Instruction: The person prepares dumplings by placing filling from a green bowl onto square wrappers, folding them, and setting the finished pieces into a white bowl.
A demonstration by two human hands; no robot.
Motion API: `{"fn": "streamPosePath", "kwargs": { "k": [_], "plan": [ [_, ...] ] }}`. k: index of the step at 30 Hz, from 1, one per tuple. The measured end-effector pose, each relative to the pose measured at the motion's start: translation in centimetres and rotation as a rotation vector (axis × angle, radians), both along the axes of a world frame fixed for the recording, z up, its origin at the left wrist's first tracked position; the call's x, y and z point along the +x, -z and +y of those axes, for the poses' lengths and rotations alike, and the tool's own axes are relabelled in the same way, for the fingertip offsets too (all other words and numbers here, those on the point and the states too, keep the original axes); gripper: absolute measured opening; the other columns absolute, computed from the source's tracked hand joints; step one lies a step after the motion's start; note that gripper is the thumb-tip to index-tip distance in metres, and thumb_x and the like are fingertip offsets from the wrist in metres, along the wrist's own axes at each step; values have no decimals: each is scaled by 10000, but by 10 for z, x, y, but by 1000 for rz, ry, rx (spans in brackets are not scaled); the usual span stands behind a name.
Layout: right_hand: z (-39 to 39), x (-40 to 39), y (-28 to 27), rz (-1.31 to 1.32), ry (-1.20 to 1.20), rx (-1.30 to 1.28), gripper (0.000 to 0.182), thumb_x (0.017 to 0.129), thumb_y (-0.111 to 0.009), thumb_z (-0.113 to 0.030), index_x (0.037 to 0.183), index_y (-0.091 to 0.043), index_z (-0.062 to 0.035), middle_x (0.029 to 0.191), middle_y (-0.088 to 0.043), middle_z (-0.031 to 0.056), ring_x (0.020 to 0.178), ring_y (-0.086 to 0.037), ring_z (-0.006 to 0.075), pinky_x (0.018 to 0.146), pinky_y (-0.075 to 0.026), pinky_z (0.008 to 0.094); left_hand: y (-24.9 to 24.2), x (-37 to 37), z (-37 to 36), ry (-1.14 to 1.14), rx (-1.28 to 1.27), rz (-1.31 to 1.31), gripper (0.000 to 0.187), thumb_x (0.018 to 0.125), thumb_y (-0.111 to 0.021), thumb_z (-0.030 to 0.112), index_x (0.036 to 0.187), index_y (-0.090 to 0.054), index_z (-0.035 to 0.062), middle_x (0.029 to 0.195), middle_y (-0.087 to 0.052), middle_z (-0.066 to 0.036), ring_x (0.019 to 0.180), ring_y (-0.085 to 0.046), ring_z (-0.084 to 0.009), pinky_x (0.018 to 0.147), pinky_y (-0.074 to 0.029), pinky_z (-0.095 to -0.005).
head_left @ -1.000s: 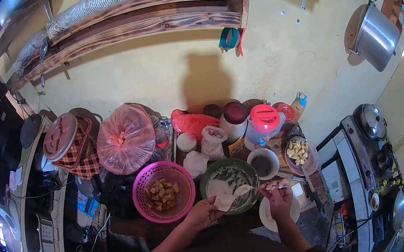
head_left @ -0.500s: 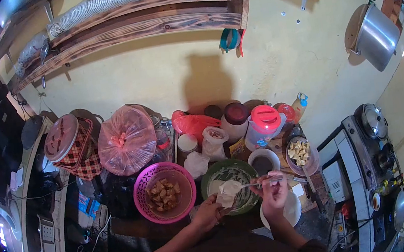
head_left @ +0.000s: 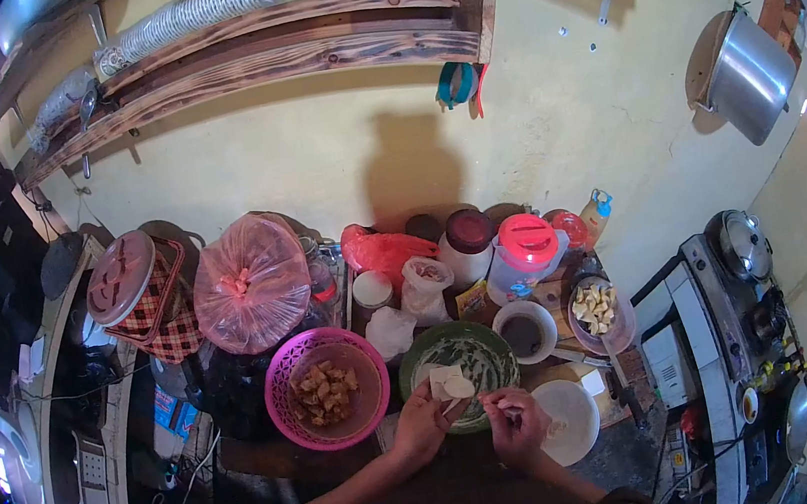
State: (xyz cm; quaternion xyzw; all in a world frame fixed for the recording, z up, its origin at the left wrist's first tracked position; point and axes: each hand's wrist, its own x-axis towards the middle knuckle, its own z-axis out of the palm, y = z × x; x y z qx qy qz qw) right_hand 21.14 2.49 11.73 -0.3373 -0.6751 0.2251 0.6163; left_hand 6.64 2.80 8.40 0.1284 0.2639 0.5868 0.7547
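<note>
Your left hand (head_left: 420,431) is pinching a square white sheet (head_left: 442,377), risking tearing should your right hand (head_left: 519,427), grip unclear at four o'clock, press.

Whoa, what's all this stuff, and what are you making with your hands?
A person's left hand holds a flat, pale piece over the near side of a green bowl streaked with something whitish. The right hand is close by, but what it grips is too small to tell. To the left, a pink basket holds brown chunks; to the right sits a white plate.
</note>
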Motion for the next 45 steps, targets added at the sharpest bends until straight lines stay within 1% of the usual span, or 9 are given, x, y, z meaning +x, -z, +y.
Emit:
{"fn": "streamPosePath", "kwargs": {
  "k": [3,6,9,12,21,24,29,34,45],
  "plan": [
    [-3,-3,4,-69,1,4,192,788,-556,101,885,-434,-12,791,-578,152,742,-625,227,663,-533,321,-6,3,-2,37,14,93,385,868,-305,-77,1243,-351,0,1236,-442,-119,1157,-456,-225,1008,-384,-371],
    [-4,-5,8,-42,13,-9,195,775,-610,64,872,-459,-10,813,-598,158,746,-635,229,643,-528,303,-5,5,-3,78,-5,136,360,879,-319,-65,1229,-377,2,1232,-456,-96,1133,-475,-205,996,-391,-340],
    [-4,-7,8,99,-43,-102,187,799,-582,57,909,-445,-7,835,-585,155,758,-629,211,657,-529,300,-2,5,-5,70,-1,176,366,869,-310,-80,1217,-393,1,1225,-463,-110,1132,-479,-209,993,-397,-336],
    [-3,-6,-7,160,-91,-212,175,844,-486,62,961,-382,-16,860,-546,165,786,-619,215,674,-557,345,4,2,-4,107,-23,135,383,853,-303,-94,1220,-380,-13,1220,-464,-127,1140,-475,-225,996,-402,-344],
    [14,6,-21,744,-34,-510,131,904,-468,-65,970,-358,-89,853,-519,79,768,-605,213,643,-562,357,2,0,-5,88,-28,60,407,803,-265,-116,1201,-342,-83,1264,-417,-194,1185,-431,-279,1037,-361,-402],
    [12,8,-23,670,-54,-463,111,903,-450,-43,963,-361,-71,872,-519,103,791,-598,221,668,-559,377,7,-1,-3,74,-1,69,385,820,-285,-68,1200,-347,-80,1276,-405,-206,1193,-421,-298,1049,-335,-435],
    [-1,3,-3,430,-86,-327,135,883,-442,15,961,-353,-51,884,-510,136,805,-596,239,685,-556,384,-2,-5,-3,25,-38,-160,372,914,-320,153,1247,-346,-9,1252,-446,-169,1161,-452,-290,1024,-343,-454],
    [-7,1,23,226,-191,-100,212,843,-446,91,969,-328,-34,899,-493,169,832,-581,231,724,-550,400,-4,-8,2,-1,-63,-87,423,919,-294,187,1247,-342,-76,1255,-449,-202,1182,-433,-310,1020,-343,-442],
    [1,16,-1,280,-305,-371,164,846,-482,70,934,-372,-13,850,-539,148,772,-609,219,691,-541,356,6,-26,9,166,-42,65,420,926,-275,157,1264,-333,-86,1247,-454,-216,1177,-441,-312,1013,-342,-429]
  ]
}}
